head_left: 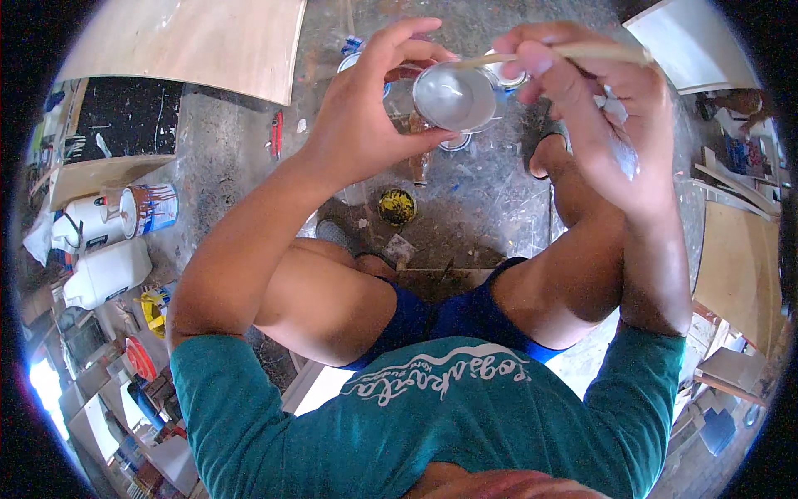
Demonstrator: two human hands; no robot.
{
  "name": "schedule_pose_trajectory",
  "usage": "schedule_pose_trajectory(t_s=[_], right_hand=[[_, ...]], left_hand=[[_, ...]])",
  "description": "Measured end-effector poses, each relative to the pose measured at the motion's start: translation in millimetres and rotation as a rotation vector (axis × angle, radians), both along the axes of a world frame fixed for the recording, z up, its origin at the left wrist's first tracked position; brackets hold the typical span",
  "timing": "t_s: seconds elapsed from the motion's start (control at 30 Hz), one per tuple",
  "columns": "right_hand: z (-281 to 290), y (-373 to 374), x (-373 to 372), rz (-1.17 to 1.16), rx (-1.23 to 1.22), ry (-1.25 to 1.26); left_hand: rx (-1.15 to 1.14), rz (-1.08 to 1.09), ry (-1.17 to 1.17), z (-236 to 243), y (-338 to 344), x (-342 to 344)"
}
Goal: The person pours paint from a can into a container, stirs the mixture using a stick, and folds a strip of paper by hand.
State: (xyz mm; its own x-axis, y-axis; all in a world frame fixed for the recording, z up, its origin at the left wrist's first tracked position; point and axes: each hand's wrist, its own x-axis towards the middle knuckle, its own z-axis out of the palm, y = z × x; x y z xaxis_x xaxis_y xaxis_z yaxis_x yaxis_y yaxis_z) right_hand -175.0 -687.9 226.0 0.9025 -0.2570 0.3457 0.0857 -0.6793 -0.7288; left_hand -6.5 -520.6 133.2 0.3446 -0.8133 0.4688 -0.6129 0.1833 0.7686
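Observation:
My left hand [366,108] grips a small round cup [449,96] with pale greyish contents, fingers curved round its side. My right hand [615,141] is closed on a thin pale wooden stick [594,50], whose left end lies at the cup's top edge; I cannot tell whether it dips inside. White paint-like smears or scraps show on that hand. Partly hidden behind the cup and hands are paint cans [455,143] on the stained floor [465,216]. A small yellow-stained round container [397,206] stands below, between my legs.
A red tool [275,133] lies at the left. Paint cans [150,208], white jugs [106,273] and clutter line the left side. Plywood boards [174,37] stand at upper left and right [731,266]. My bare legs and feet surround the work spot.

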Motion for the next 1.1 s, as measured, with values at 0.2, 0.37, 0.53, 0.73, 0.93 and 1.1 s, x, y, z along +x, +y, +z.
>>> schedule_pose_trajectory(t_s=[0.2, 0.37, 0.53, 0.73, 0.93, 1.1], right_hand=[[1.1, -11.1, -1.2, 0.015, -0.063, -0.012], [2.1, -1.1, 1.7, 0.119, 0.263, 0.036], [-14.7, -16.6, 18.3, 0.082, 0.021, -0.221], [-20.6, -21.8, 30.7, 0.086, -0.110, -0.208], [-28.7, -25.5, 39.0, 0.117, -0.193, -0.121], [-33.7, -23.8, 43.2, 0.200, -0.101, -0.210]], left_hand=[[-0.034, 0.000, 0.026, 4.8, -1.1, 4.7], [-0.024, 0.052, -0.011, 8.6, 2.3, 13.9], [-0.027, 0.085, -0.081, 12.0, 2.7, 19.7], [-0.027, 0.138, -0.084, 6.6, 2.9, 29.7], [0.092, 0.188, -0.064, 5.4, 3.1, 34.4], [0.130, 0.175, -0.038, 6.2, 1.3, 28.6]])
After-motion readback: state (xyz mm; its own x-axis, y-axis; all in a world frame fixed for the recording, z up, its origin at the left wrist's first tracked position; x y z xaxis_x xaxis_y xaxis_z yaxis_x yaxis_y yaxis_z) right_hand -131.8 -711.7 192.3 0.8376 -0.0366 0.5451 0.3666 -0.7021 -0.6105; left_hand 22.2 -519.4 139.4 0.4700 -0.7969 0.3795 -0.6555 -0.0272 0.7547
